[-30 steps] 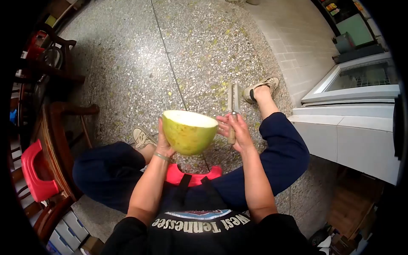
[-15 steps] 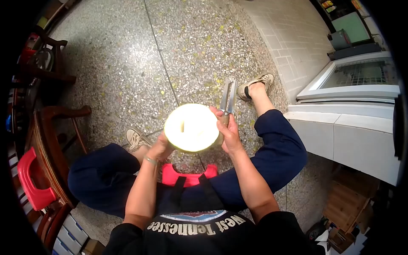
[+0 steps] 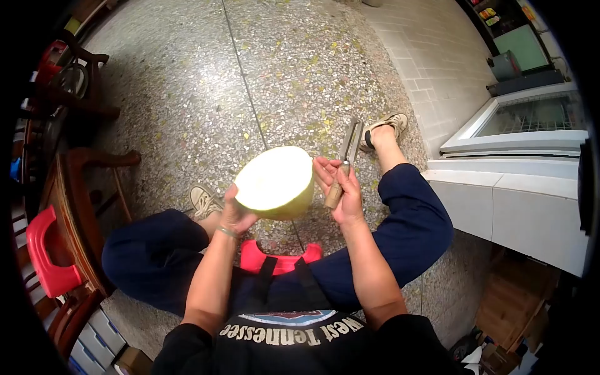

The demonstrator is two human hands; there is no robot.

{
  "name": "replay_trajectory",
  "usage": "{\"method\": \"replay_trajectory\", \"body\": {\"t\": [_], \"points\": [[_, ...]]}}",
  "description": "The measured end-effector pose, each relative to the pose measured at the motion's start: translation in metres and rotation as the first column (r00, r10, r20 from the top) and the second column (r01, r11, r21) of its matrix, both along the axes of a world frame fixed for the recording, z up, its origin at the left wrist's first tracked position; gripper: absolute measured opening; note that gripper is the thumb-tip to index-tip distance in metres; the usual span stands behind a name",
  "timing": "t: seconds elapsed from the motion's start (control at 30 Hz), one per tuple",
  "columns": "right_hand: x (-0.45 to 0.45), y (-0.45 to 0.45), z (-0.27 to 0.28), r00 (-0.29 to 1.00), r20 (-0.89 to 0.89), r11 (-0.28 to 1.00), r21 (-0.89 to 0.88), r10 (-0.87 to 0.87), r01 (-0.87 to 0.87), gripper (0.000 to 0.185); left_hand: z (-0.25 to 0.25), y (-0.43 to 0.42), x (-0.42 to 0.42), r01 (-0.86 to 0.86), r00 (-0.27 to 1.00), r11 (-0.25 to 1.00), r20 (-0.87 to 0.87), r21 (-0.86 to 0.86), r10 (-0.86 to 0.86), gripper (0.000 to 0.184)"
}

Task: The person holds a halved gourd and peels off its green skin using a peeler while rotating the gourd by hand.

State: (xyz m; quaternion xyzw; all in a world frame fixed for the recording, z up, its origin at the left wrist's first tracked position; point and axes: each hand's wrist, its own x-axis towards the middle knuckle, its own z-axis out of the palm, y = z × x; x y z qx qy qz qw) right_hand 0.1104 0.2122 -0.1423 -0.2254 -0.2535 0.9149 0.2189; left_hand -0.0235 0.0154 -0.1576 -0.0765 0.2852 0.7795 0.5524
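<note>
A large cut piece of pale green fruit or gourd, perhaps a melon (image 3: 294,203), is tilted in front of my lap, its bright cut face turned upward and washed out by light. My left hand (image 3: 236,215) grips its left lower side. On the right, my right hand (image 3: 345,194) holds a peeler (image 3: 335,195) by its wooden handle, the long metal blade pointing up and away. The fingertips of that hand are close to the fruit's right edge; whether they touch it I cannot tell.
A red plastic stool (image 3: 281,257) shows between my legs. Dark wooden chairs (image 3: 94,162) stand on the left, one bearing a red plastic piece (image 3: 53,253). On the right are a tiled ledge (image 3: 519,203) and a white-framed window (image 3: 519,119). Speckled stone floor (image 3: 187,81) stretches ahead.
The fruit has tilted, showing more of its green side on the right. My right hand has moved slightly right, away from it, with the peeler.
</note>
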Motion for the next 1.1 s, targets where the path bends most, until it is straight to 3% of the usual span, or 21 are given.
{"method": "replay_trajectory", "body": {"t": [0.03, 0.27, 0.4, 0.47, 0.53, 0.6, 0.67, 0.73, 0.8, 0.87, 0.93, 0.97, 1.0, 1.07, 1.1], "points": [[-0.002, 0.001, 0.001, 0.999, 0.040, 1.000, 0.020, -0.016, 0.015, 0.023, 0.000, 0.002, 0.002, -0.026, 0.996, 1.000, 0.089, 0.011, 0.025, 0.094], [-0.009, -0.006, -0.009, 0.953, 0.302, 0.985, 0.166, 0.002, -0.055, 0.028, -0.020, 0.004, 0.010, 0.068, 0.998, 0.997, -0.013, -0.023, -0.069, 0.088], [-0.008, -0.003, -0.051, 0.939, 0.342, 0.994, 0.082, 0.036, -0.068, 0.032, -0.026, 0.005, 0.008, 0.148, 0.987, 0.983, -0.043, -0.105, -0.153, 0.081], [-0.011, -0.004, -0.062, 0.936, 0.350, 0.996, 0.069, 0.029, -0.056, 0.037, -0.031, 0.007, 0.005, 0.176, 0.962, 0.967, -0.175, -0.187, -0.209, 0.084], [-0.012, -0.009, -0.080, 0.948, 0.310, 0.979, 0.164, 0.065, -0.121, 0.042, -0.055, 0.000, 0.005, 0.169, 0.972, 0.963, -0.126, -0.210, -0.198, 0.089], [-0.011, -0.016, -0.096, 0.939, 0.333, 0.977, 0.160, 0.084, -0.144, 0.044, -0.072, -0.006, 0.005, 0.112, 0.980, 0.930, -0.116, -0.349, -0.161, 0.087], [-0.009, -0.024, -0.103, 0.875, 0.440, 0.958, 0.097, 0.201, -0.269, 0.045, -0.088, -0.013, 0.007, 0.087, 0.969, 0.922, -0.184, -0.377, -0.167, 0.084], [-0.007, -0.033, -0.107, 0.830, 0.517, 0.955, 0.074, 0.209, -0.286, 0.046, -0.100, -0.023, 0.008, 0.031, 0.921, 0.880, -0.329, -0.475, -0.210, 0.081], [-0.008, -0.042, -0.117, 0.888, 0.424, 0.973, 0.055, 0.180, -0.223, 0.043, -0.108, -0.030, 0.007, 0.004, 0.926, 0.852, -0.320, -0.523, -0.202, 0.081], [-0.010, -0.044, -0.116, 0.881, 0.437, 0.971, 0.060, 0.181, -0.230, 0.038, -0.113, -0.033, 0.000, -0.019, 0.928, 0.825, -0.317, -0.565, -0.195, 0.080], [-0.007, -0.042, -0.114, 0.838, 0.492, 0.952, 0.055, 0.235, -0.300, 0.034, -0.121, -0.037, -0.007, -0.021, 0.795, 0.680, -0.425, -0.733, -0.433, 0.083], [-0.004, -0.042, -0.112, 0.798, 0.518, 0.918, 0.060, 0.307, -0.392, 0.036, -0.137, -0.043, -0.007, -0.099, 0.682, 0.684, -0.550, -0.722, -0.482, 0.093], [-0.003, -0.044, -0.111, 0.779, 0.526, 0.885, 0.100, 0.341, -0.454, 0.035, -0.134, -0.046, -0.008, -0.094, 0.685, 0.684, -0.546, -0.723, -0.483, 0.093], [0.005, -0.051, -0.108, 0.750, 0.525, 0.843, 0.108, 0.403, -0.528, 0.034, -0.129, -0.050, -0.009, -0.079, 0.124, 0.650, -0.655, -0.755, -0.746, 0.105], [0.006, -0.055, -0.105, 0.724, 0.561, 0.828, 0.115, 0.401, -0.549, 0.036, -0.113, -0.047, -0.010, 0.072, 0.187, 0.537, -0.517, -0.841, -0.835, 0.113]]}}
